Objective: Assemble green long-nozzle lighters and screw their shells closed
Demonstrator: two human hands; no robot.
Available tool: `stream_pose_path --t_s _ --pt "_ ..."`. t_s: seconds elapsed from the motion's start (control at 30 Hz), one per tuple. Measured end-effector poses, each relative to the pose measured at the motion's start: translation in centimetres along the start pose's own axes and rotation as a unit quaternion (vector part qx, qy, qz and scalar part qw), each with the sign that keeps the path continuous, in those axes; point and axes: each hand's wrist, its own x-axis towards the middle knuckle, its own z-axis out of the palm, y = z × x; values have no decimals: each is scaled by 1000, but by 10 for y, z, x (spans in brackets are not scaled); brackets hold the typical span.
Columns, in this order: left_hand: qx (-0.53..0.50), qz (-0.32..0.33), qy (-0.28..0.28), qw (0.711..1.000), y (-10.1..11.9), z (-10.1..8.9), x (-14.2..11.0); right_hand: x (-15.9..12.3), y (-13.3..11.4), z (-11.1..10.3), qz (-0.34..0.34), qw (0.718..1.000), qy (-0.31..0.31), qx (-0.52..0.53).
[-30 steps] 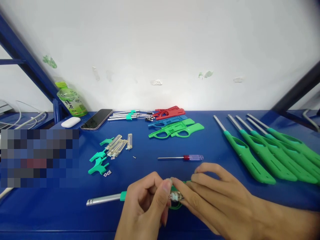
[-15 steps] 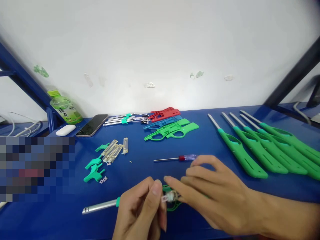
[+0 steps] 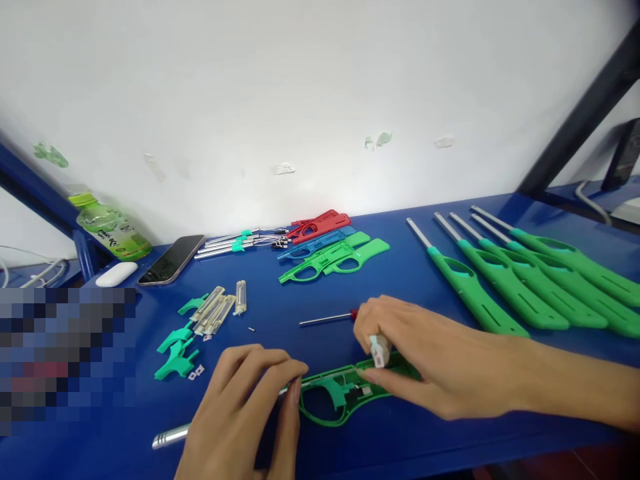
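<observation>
A green lighter half-shell (image 3: 327, 421) lies open-side up at the table's front, a turquoise trigger (image 3: 336, 392) inside its loop. My left hand (image 3: 245, 407) is closed, pinching the shell's front end where the metal tube (image 3: 170, 437) joins. In the curled fingers of my right hand (image 3: 435, 360) is a small clear fuel tank (image 3: 379, 351), a pale valve end and white tab showing; the rest is hidden. That hand's thumb and fingertips reach down to the shell's rear half. Behind it lies a screwdriver (image 3: 325, 319), its handle mostly covered by the hand.
Several finished green lighters (image 3: 480, 300) lie at right. Clear fuel tanks (image 3: 215, 313) and turquoise triggers (image 3: 175, 357) sit at left. Metal tubes with wires (image 3: 225, 247), green shells (image 3: 325, 260), blue shell (image 3: 315, 247) and red shells (image 3: 323, 227) lie behind. A phone (image 3: 173, 260) and bottle (image 3: 110, 230) stand left.
My hands have moved apart. The fuel tank, earlier between both hands, is now in my right hand over the shell's rear. My left hand has shifted left to the shell's front end.
</observation>
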Motion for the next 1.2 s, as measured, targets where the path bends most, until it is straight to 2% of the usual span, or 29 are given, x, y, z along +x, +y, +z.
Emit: stream_pose_path --t_s 0.1,0.2,0.37,0.73,0.9,1.07,1.2 --pt "16 27 -33 999 -5 0 -3 1 5 3 -30 999 -33 -11" --pt "14 40 -65 997 -5 3 -7 1 11 7 -68 997 -34 -34" --pt "36 54 -94 993 -7 12 -10 1 16 15 -135 987 -1 -85" --pt "63 79 -145 984 -11 14 -11 5 8 20 -179 971 79 -135" --pt "95 99 -145 980 -12 16 -9 2 7 22 -163 974 118 -101" --pt "62 84 -134 985 -11 21 -6 2 3 17 -127 983 111 -69" --pt "50 82 -120 988 -12 22 -8 -2 1 6 -74 989 112 -61"
